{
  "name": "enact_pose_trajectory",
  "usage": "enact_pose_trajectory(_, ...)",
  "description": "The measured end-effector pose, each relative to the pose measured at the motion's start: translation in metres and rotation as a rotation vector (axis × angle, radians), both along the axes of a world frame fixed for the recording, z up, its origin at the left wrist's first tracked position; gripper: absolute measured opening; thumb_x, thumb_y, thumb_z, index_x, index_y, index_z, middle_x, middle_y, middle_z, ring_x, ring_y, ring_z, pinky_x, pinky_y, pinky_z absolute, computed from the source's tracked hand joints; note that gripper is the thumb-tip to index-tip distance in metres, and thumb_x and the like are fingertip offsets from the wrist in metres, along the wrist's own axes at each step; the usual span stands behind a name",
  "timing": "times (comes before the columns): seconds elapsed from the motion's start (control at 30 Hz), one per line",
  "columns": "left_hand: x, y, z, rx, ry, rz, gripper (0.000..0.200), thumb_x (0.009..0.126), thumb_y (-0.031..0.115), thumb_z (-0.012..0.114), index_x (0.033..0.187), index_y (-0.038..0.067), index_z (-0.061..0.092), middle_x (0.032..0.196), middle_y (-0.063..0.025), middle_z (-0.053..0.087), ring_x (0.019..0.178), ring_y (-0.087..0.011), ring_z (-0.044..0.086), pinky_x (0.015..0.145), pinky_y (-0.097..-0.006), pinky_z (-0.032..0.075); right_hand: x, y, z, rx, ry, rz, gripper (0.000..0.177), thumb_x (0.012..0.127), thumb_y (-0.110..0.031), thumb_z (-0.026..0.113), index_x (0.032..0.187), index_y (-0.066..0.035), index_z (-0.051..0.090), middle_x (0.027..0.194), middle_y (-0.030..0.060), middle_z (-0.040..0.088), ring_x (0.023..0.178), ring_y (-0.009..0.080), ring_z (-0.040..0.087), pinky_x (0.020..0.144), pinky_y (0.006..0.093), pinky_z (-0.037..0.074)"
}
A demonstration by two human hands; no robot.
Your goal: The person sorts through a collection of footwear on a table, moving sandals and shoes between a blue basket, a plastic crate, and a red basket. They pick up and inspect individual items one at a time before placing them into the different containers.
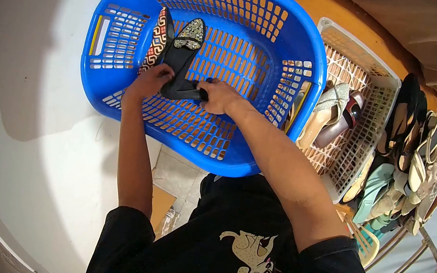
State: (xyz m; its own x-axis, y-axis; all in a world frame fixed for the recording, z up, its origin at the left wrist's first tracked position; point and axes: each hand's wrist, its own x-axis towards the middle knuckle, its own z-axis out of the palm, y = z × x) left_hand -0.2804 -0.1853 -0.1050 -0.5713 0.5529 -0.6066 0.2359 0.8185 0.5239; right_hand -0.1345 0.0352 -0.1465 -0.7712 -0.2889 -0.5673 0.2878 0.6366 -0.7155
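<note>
Inside a large blue basket (309, 42) lie shoes on the left. A patterned red, white and black shoe (157, 39) leans along the basket's left side. Beside it is a black flat with a glittery toe (191, 33). Another black shoe (180, 89) lies crosswise at the heel end of the flat. My left hand (149, 81) is closed at the heels of the shoes; exactly what its fingers grip is partly hidden. With closed fingers my right hand (218, 96) holds the right end of the crosswise black shoe.
Right of the blue basket, a white crate (367, 127) holds a glittery sandal (331, 100) and a dark brown shoe (342, 120). Farther right is a pile of sandals and shoes (419, 164). A white wall (26, 75) stands on the left.
</note>
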Motion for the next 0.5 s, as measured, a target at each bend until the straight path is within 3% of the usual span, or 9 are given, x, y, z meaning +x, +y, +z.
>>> enact_pose_trajectory(0.13, 0.007, 0.006, 0.004, 0.056, 0.017, 0.119, 0.068, 0.089, 0.015, 0.071, 0.146, 0.022, 0.034, 0.096, -0.0150, 0.066, 0.088, -0.0220, 0.063, 0.082, -0.0369, 0.050, 0.005, 0.001, 0.003, 0.089, 0.005, 0.028, 0.066, 0.080, -0.029, 0.076, 0.142, -0.033, 0.052, 0.142, 0.0149, 0.051, 0.132, 0.0415, 0.050, 0.106, 0.0519, 0.047)
enact_pose_trajectory(0.17, 0.007, 0.009, 0.011, -0.011, -0.016, 0.136, 0.077, 0.086, 0.016, 0.074, 0.149, 0.023, 0.030, 0.101, -0.0172, 0.067, 0.087, -0.0221, 0.064, 0.080, -0.0373, 0.051, 0.007, -0.005, -0.018, 0.082, 0.104, 0.045, 0.065, 0.080, -0.029, 0.076, 0.141, -0.033, 0.053, 0.142, 0.0150, 0.050, 0.126, 0.0440, 0.054, 0.103, 0.0516, 0.049)
enact_pose_trajectory(0.23, 0.009, 0.008, 0.009, -0.078, -0.047, 0.151, 0.086, 0.084, 0.017, 0.077, 0.152, 0.023, 0.025, 0.106, -0.0194, 0.068, 0.087, -0.0222, 0.065, 0.079, -0.0377, 0.052, 0.005, -0.004, -0.004, 0.074, 0.041, 0.003, 0.061, 0.080, -0.031, 0.076, 0.138, -0.031, 0.057, 0.145, 0.0143, 0.047, 0.125, 0.0434, 0.055, 0.102, 0.0508, 0.050)
enact_pose_trajectory(0.3, 0.012, 0.006, 0.004, 0.158, -0.015, 0.089, 0.104, 0.081, 0.019, 0.081, 0.158, 0.019, 0.012, 0.116, -0.0220, 0.067, 0.087, -0.0226, 0.068, 0.075, -0.0358, 0.055, 0.003, -0.003, -0.001, 0.065, -0.019, -0.033, 0.058, 0.079, -0.032, 0.077, 0.135, -0.028, 0.061, 0.149, 0.0135, 0.045, 0.125, 0.0429, 0.056, 0.101, 0.0499, 0.051)
enact_pose_trajectory(0.33, 0.013, 0.009, 0.009, 0.158, -0.012, 0.087, 0.104, 0.081, 0.019, 0.081, 0.158, 0.019, 0.012, 0.116, -0.0220, 0.067, 0.087, -0.0226, 0.068, 0.075, -0.0358, 0.055, 0.003, -0.003, -0.004, 0.049, 0.035, -0.023, 0.048, 0.079, -0.031, 0.076, 0.125, -0.023, 0.068, 0.144, 0.0151, 0.050, 0.123, 0.0414, 0.058, 0.100, 0.0491, 0.051)
enact_pose_trajectory(0.37, 0.014, 0.013, 0.013, 0.118, -0.146, 0.177, 0.104, 0.081, 0.015, 0.080, 0.160, 0.018, 0.011, 0.131, -0.0219, 0.058, 0.100, -0.0260, 0.065, 0.084, -0.0379, 0.054, 0.003, -0.004, -0.007, 0.033, 0.088, -0.012, 0.039, 0.078, -0.029, 0.074, 0.116, -0.017, 0.074, 0.140, 0.0167, 0.056, 0.121, 0.0400, 0.060, 0.099, 0.0483, 0.052)
enact_pose_trajectory(0.4, 0.015, 0.019, 0.019, 0.078, -0.279, 0.267, 0.104, 0.082, 0.012, 0.079, 0.161, 0.016, 0.011, 0.145, -0.0217, 0.048, 0.113, -0.0294, 0.063, 0.093, -0.0399, 0.053, 0.003, -0.004, -0.010, 0.035, 0.093, -0.013, 0.039, 0.078, -0.029, 0.074, 0.116, -0.017, 0.074, 0.140, 0.0167, 0.056, 0.121, 0.0400, 0.060, 0.099, 0.0483, 0.052)
enact_pose_trajectory(0.47, 0.017, 0.017, 0.016, 0.066, -0.238, 0.271, 0.102, 0.081, 0.013, 0.080, 0.160, 0.015, 0.016, 0.140, -0.0219, 0.053, 0.110, -0.0289, 0.065, 0.091, -0.0391, 0.054, -0.003, -0.001, -0.015, -0.075, 0.029, -0.074, 0.028, 0.077, -0.024, 0.068, 0.099, -0.009, 0.078, 0.120, 0.0205, 0.068, 0.112, 0.0386, 0.065, 0.096, 0.0481, 0.052)
enact_pose_trajectory(0.5, 0.017, 0.018, 0.017, 0.047, -0.205, 0.275, 0.100, 0.080, 0.015, 0.081, 0.160, 0.013, 0.021, 0.135, -0.0222, 0.058, 0.106, -0.0284, 0.067, 0.089, -0.0384, 0.055, -0.005, 0.001, -0.011, -0.071, 0.040, -0.072, 0.028, 0.077, -0.024, 0.068, 0.099, -0.009, 0.078, 0.120, 0.0205, 0.068, 0.112, 0.0386, 0.065, 0.096, 0.0481, 0.052)
